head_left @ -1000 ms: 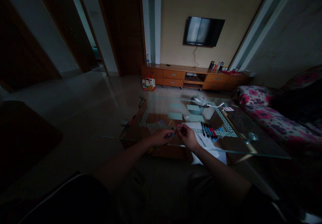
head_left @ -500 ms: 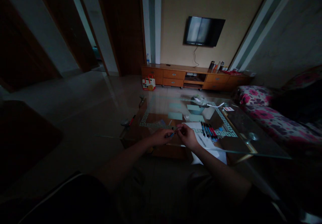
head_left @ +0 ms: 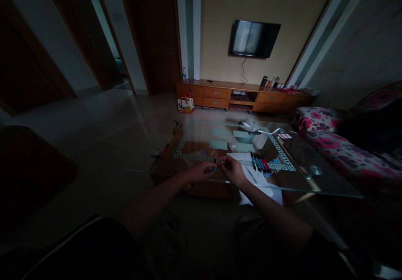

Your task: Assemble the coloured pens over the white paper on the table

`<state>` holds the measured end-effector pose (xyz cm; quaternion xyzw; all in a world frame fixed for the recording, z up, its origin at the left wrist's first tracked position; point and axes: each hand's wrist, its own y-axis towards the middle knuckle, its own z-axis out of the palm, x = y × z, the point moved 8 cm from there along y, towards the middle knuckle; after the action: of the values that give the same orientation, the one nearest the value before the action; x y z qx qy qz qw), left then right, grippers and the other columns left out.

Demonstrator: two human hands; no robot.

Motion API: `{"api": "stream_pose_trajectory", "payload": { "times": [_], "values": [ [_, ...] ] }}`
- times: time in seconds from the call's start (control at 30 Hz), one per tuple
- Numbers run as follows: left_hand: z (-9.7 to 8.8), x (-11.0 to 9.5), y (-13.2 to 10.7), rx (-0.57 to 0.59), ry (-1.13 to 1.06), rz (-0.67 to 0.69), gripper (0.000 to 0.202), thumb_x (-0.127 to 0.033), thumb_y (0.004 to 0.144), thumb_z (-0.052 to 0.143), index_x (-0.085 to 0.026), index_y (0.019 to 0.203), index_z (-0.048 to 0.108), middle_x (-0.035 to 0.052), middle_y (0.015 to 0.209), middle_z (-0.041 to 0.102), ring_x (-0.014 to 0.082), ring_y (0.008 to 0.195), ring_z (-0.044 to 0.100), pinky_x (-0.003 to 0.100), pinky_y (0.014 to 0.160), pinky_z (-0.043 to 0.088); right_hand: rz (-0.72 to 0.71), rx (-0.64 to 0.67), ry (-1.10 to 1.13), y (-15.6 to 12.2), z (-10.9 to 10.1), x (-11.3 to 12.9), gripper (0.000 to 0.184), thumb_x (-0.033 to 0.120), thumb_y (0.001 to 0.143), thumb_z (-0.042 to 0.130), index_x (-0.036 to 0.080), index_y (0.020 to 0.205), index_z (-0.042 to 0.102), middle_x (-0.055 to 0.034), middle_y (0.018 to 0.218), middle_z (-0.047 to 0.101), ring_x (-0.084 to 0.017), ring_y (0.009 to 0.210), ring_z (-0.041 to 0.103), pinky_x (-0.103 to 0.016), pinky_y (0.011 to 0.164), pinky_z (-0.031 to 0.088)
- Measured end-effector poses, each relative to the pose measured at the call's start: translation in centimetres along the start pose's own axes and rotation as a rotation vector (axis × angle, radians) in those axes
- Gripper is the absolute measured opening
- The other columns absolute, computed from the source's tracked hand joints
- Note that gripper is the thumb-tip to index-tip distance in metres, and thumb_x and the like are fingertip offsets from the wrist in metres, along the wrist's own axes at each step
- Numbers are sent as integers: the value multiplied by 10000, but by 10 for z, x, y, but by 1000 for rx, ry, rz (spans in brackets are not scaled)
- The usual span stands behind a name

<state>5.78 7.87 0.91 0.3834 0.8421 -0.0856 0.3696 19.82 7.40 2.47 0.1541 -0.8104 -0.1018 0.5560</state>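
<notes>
Because the room is dim, we make out the big shapes first: the glass table [head_left: 301, 178] stretches ahead of us, with a flowered sofa [head_left: 339, 150] along its right side, a long wooden cabinet [head_left: 220, 93] against the far wall, and a dark television [head_left: 254, 39] hung above that. On the table's near edge lies a sheet of white paper [head_left: 262, 188], which overhangs the rim towards us. Our left hand [head_left: 199, 172] and our right hand [head_left: 233, 172] meet just above that near edge, left of the paper, their fingertips almost touching. A row of pens [head_left: 260, 163] lies side by side at the paper's far end, just beside our right hand. Between the two hands sits a thin pen [head_left: 216, 167] with a blue part: our left hand curls closed around one end and our right hand pinches the other, over the table's near edge. We cannot tell in this light which part each hand grips.
</notes>
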Motion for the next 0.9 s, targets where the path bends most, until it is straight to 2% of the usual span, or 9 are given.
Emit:
{"api": "stream_pose_trajectory", "payload": {
  "times": [0.2, 0.63, 0.77, 0.9],
  "values": [
    [-1, -2, 1, -7, 21, 4, 222, -313, 888, 546, -166, 1015, 653, -6, 718, 610, 122, 652, 525, 195, 592, 370, -15, 25, -34, -2, 1, 3, 270, 317, 839, 576, 189, 1074, 607, -31, 839, 685, -150, 692, 634, -271, 639, 506],
    [-1, 1, 0, -19, -34, -30, 348, -318, 884, 564, -175, 1195, 627, -4, 727, 622, 116, 643, 536, 185, 575, 371, -26, 41, -71, -2, 2, 2, 326, 230, 800, 594, 193, 1122, 564, -25, 870, 677, -145, 731, 638, -257, 657, 508],
    [-3, 5, 1, -61, -94, -49, 341, -313, 875, 571, -169, 1177, 635, 8, 740, 647, 126, 646, 563, 192, 573, 389, -57, 25, -108, -1, -2, 2, 420, 176, 781, 559, 208, 1196, 512, -26, 940, 659, -130, 681, 614, -251, 620, 496],
    [-9, 14, 3, -162, -166, -87, 354, -296, 850, 597, -155, 1172, 629, 19, 767, 666, 131, 656, 600, 200, 588, 420, -50, -84, -176, 2, -15, -2, 518, 142, 737, 545, 195, 1246, 469, -45, 1004, 618, -117, 617, 558, -257, 586, 481]
  ]
}}
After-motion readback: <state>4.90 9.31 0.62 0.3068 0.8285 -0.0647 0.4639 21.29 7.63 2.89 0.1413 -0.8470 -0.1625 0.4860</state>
